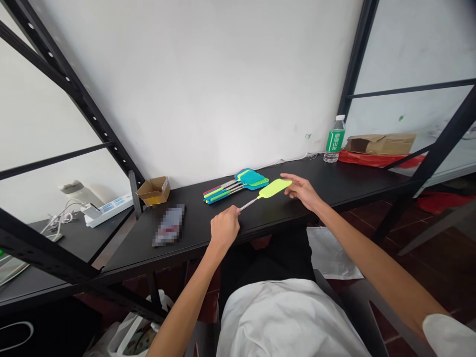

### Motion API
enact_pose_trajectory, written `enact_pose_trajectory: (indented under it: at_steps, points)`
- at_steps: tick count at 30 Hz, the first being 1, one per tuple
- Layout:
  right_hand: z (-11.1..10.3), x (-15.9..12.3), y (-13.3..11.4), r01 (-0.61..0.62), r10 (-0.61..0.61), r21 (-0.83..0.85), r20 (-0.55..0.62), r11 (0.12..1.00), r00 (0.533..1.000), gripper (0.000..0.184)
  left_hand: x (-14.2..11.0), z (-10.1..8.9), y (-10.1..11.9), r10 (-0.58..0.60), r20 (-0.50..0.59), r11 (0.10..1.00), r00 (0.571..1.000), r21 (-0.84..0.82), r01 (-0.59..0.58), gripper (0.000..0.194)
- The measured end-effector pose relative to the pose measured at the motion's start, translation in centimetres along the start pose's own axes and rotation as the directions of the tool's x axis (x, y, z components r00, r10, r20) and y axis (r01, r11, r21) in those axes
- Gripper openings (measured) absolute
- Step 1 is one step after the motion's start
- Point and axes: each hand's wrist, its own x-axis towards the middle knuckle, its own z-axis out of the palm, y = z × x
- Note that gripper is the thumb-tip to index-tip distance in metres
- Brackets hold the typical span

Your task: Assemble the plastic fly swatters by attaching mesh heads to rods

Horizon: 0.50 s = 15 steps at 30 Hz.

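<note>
My left hand (225, 228) pinches the end of the thin metal handle of a lime-green fly swatter (274, 188), which is held low over the black desktop (260, 213). My right hand (303, 192) sits at the far end of the swatter's head, its fingers spread and their tips at the head's edge. I cannot tell whether they touch it. Left of the swatter lies a stack of several fly swatters (238, 184) in blue, teal and green, with metal handles.
A small open cardboard box (153, 191) and a blurred packet (169, 225) lie to the left on the desk. A water bottle (335, 139) stands at the back right, near a brown paper package (380, 144) on red plastic. Black shelf uprights (357, 54) frame the desk.
</note>
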Motion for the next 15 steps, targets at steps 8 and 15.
enact_pose_trajectory:
  at_steps: [8, 15]
  points:
    - [0.18, 0.1, -0.02, 0.014, -0.015, -0.089, -0.012, 0.996, 1.0, 0.037, -0.03, -0.47, 0.31, -0.003, 0.025, 1.0, 1.0, 0.003, 0.003, 0.039]
    - [-0.08, 0.13, 0.41, -0.024, 0.022, -0.083, -0.023, 0.996, 1.0, 0.037, -0.07, -0.15, -0.08, 0.044, -0.054, 0.998, 0.998, -0.044, -0.046, 0.036]
